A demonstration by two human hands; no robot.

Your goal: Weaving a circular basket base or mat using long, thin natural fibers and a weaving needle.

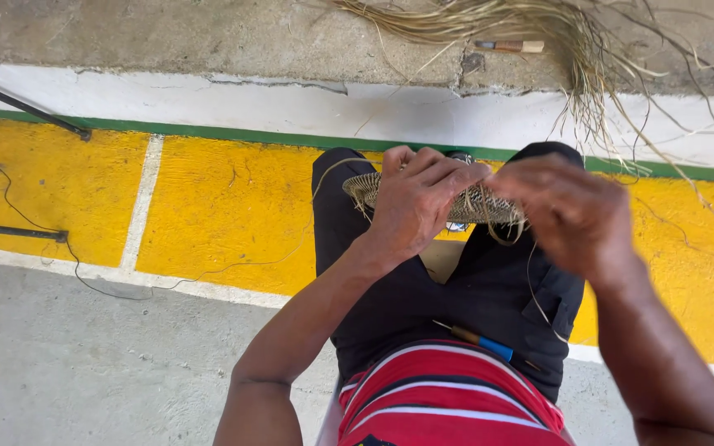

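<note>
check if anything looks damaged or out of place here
The white ledge has a crack along its top edge, near the concrete. Loose fibres sprawl over it, around a small tool. The left hand and right hand hold the woven piece, which looks intact.

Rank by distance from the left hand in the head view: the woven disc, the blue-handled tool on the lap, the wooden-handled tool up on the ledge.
1. Woven disc, gripped in the left hand.
2. Blue-handled tool, lower, on the lap.
3. Wooden-handled tool, top, beside the fibre bundle.
</note>
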